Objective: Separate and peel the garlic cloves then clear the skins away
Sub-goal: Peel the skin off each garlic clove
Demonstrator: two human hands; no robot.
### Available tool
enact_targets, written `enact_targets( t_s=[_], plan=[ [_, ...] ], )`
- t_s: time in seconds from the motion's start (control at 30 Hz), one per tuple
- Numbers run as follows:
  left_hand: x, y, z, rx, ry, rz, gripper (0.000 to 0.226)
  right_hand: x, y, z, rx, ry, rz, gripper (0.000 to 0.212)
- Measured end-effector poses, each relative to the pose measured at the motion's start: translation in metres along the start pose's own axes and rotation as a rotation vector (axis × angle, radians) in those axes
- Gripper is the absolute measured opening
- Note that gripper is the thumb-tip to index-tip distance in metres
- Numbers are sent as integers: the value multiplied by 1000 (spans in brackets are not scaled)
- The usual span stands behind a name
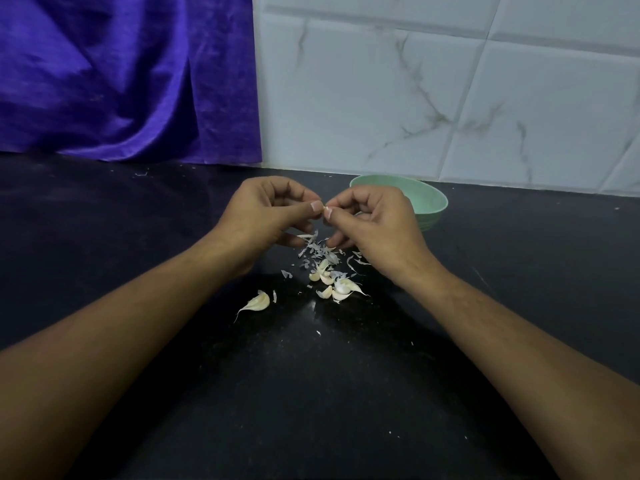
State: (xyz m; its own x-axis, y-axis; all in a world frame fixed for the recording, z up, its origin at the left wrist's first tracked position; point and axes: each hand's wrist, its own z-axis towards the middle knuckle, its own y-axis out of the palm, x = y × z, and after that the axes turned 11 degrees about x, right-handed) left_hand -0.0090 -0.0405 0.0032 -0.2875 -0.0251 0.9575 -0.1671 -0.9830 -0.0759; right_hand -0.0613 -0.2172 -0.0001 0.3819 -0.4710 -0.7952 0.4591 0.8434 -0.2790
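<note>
above papery skins, left hand, right hand pinch pale garlic bit

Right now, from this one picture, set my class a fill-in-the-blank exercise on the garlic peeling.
1. The left hand and the right hand pinch a small garlic piece, near a ____ bowl.
2. One garlic clove lies apart from the pile of cloves and skins, on the person's ____ side.
3. The countertop is ____ in colour.
Missing words: green, left, black.
</note>
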Motion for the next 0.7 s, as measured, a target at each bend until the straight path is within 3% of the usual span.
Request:
enact_targets(
  t_s=[0.7],
  plan=[
    [1, -5, 3, -17, 227, 356, 6, -2, -3, 0, -43, -140, -269, 6]
  ],
)
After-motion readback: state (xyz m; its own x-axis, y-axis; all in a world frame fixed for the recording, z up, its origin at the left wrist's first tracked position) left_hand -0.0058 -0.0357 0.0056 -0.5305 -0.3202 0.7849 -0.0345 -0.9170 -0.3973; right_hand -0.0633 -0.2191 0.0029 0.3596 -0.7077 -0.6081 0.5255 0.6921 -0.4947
